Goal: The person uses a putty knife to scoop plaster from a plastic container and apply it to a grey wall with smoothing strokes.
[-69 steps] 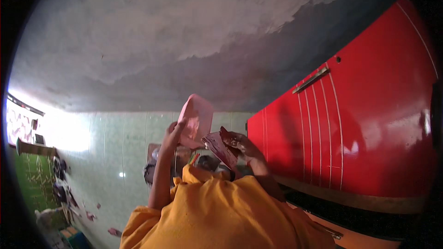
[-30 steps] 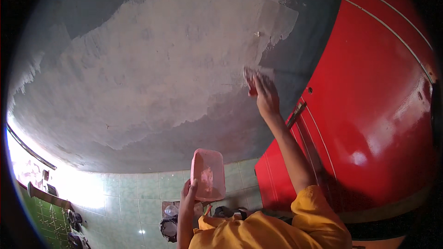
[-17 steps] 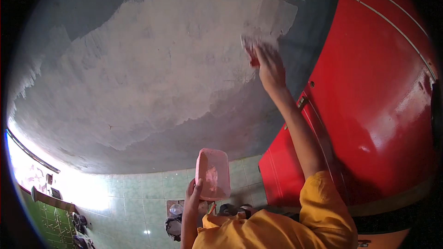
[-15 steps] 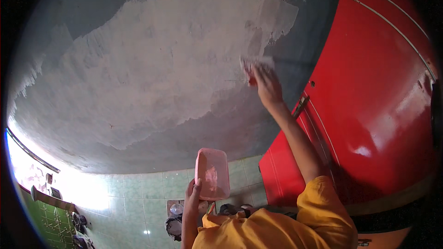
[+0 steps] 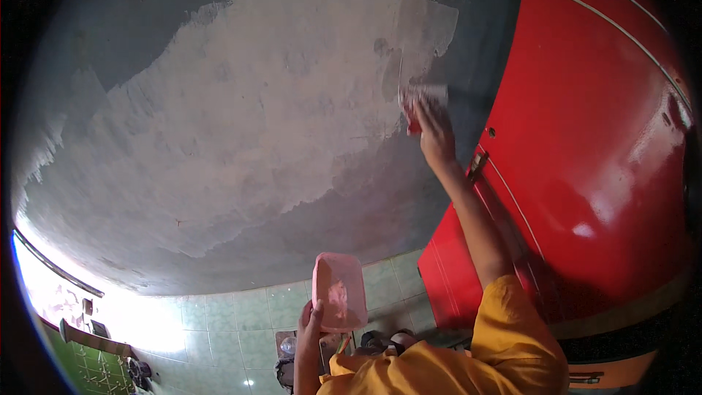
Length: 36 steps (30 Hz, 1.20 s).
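Note:
My right hand (image 5: 436,133) presses a flat, pale spreader (image 5: 437,93) with a reddish part against a large curved grey panel (image 5: 344,212). A broad, uneven coat of pale filler (image 5: 270,80) covers much of that panel, and the spreader is at the coat's right side. Damp-looking darker patches show just above the spreader. Lower down, my left hand (image 5: 310,324) grips the left edge of a pink rectangular plastic tub (image 5: 354,278). A small smear of pinkish paste (image 5: 337,298) lies inside the tub.
Glossy red panelling (image 5: 585,139) with a handle-like fitting (image 5: 477,164) stands close to my right arm. Below are pale green floor tiles (image 5: 223,344), a clear round container (image 5: 288,345) and dark objects near my body. Bright light comes in at the lower left.
My right hand has slid the spreader rightward over the panel. The whole view has shifted a little, so the panel and tub appear lower. My left hand still holds the tub.

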{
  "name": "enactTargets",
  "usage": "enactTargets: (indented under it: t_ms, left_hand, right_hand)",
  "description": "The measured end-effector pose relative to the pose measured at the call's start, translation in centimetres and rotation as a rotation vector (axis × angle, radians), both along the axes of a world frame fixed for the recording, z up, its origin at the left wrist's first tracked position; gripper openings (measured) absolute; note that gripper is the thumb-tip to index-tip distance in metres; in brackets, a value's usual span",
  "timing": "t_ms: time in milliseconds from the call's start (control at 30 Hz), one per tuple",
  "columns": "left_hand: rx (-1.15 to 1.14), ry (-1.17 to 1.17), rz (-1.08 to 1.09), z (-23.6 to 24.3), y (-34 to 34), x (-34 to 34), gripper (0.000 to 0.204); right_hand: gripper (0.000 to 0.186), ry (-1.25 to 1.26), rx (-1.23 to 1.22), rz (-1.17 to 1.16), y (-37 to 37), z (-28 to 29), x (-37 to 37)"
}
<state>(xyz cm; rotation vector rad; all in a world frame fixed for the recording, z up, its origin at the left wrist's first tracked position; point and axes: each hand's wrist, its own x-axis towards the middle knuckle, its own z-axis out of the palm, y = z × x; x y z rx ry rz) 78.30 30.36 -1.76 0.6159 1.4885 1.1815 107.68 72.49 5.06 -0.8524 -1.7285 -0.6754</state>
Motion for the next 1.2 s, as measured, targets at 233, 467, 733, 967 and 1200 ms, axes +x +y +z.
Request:
enactTargets:
  t_ms: [233,467,733,967,1200]
  left_hand:
    - [-0.026,-0.044,-0.045,-0.7,0.1,-0.8,0.071]
    - [0.024,-0.061,-0.074,-1.5,0.1,-0.8,0.069]
    - [-0.011,-0.044,-0.028,-1.4,-0.1,-0.7,0.073]
    - [0.009,-0.044,-0.036,0.2,-0.2,0.3,0.073]
    - [0.080,-0.134,0.004,-0.4,-0.7,0.0,0.069]
  right_hand:
    - [0.054,0.017,-0.111,0.077,-3.4,2.4,-0.5]
    - [0.044,-0.036,-0.021,0.015,-1.1,8.6,-3.0]
    - [0.050,-0.071,-0.287,0.081,-3.2,1.2,-1.0]
    - [0.049,0.011,0.070,-0.014,-0.6,11.2,-1.1]
    - [0.044,-0.095,-0.310,0.111,-3.8,1.1,-1.5]
